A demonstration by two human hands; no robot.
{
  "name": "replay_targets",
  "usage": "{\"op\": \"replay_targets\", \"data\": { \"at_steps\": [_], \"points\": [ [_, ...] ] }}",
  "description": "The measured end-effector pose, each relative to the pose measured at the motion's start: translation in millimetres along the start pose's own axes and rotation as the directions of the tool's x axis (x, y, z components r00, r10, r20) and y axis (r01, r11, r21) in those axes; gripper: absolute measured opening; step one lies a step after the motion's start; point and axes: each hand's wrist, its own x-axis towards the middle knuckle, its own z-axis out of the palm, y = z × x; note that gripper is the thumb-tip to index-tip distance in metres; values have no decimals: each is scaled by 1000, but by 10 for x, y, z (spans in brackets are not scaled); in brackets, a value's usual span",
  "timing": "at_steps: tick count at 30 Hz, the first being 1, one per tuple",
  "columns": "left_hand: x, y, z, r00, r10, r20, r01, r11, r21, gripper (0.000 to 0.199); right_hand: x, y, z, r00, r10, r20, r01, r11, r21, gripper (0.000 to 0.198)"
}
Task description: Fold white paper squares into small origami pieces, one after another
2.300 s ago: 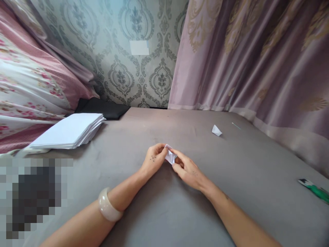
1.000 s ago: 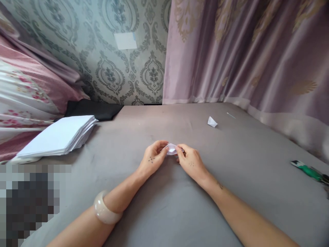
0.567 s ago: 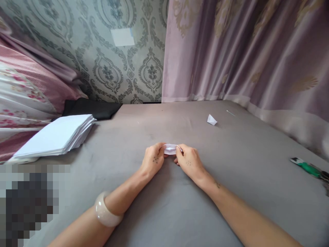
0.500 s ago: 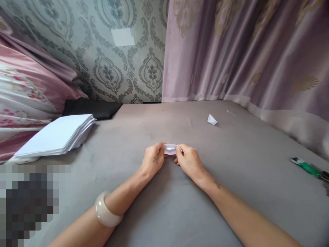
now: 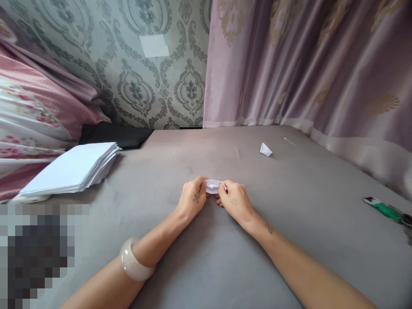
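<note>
Between my two hands is a small piece of folded white paper (image 5: 212, 187), its upper edges bowed apart like a shallow pocket. My left hand (image 5: 194, 194) is closed on its left end, thumb on the near side. The right end is pinched by my right hand (image 5: 234, 198), with the thumb pressed against the inside near the rim. Fingers behind and under the paper are mostly hidden. A white bangle (image 5: 135, 260) circles my left forearm. Beyond my right hand, a small folded white paper shape (image 5: 265, 149) lies on the grey cloth surface (image 5: 206, 257).
A thick stack of white paper (image 5: 71, 167) lies at the left, in front of a black folded item (image 5: 119, 135). At the right edge is a green-handled tool (image 5: 384, 210), partly cut off. A thin stick (image 5: 289, 141) lies near the purple curtain (image 5: 257, 64).
Both hands stay almost in place on the folded paper. The right hand and wrist have shifted very slightly left, and the paper's opening looks nearly the same.
</note>
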Motion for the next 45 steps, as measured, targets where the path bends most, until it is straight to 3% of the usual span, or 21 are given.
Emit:
{"op": "replay_targets", "data": {
  "at_steps": [3, 7, 13, 15, 18, 20, 24, 29, 32, 35, 38, 45],
  "points": [
    [42, -27, 3, 991, -114, 75, 129, 962, -242, 19, 35, 29, -4, 992, 105, 63, -113, 985, 134, 22],
    [49, -2, -8, 964, -132, 232, 244, 788, -565, 29, 52, 49, -10, 979, 154, 131, -182, 955, 236, 20],
    [52, 37, -50, 966, -142, 214, 254, 642, -723, 37, -14, -18, -20, 966, 85, 244, -146, 958, 246, 38],
    [68, 20, -67, 964, -180, 196, 266, 625, -734, 36, -47, -55, -37, 978, 44, 206, -84, 978, 191, 39],
    [93, -28, -93, 963, -215, 161, 263, 647, -716, 37, -103, -99, -71, 990, -125, 65, 123, 992, 38, 37],
    [105, -60, -111, 969, -200, 146, 243, 667, -704, 37, -139, -111, -85, 961, -274, 43, 276, 958, -71, 35],
    [117, -85, -132, 973, -177, 151, 230, 648, -726, 36, -186, -94, -64, 867, -474, 155, 498, 823, -273, 24],
    [140, -43, -120, 963, -222, 153, 247, 496, -832, 23, -207, -70, 21, 824, -531, 196, 563, 732, -385, 28],
    [180, -32, -124, 930, -315, 191, 312, 398, -863, 19, -217, -77, 56, 802, -556, 217, 594, 710, -378, 29],
    [238, -72, -158, 898, -367, 242, 377, 359, -854, 25, -221, -81, 65, 816, -539, 208, 576, 730, -369, 29],
    [293, -144, -208, 900, -370, 230, 373, 381, -846, 32, -187, -64, 37, 869, -473, 142, 489, 781, -388, 27],
    [359, -171, -253, 852, -465, 239, 431, 366, -825, 20, 224, 124, -322, 968, -216, -127, 118, 840, -530, 26]
  ]
}}
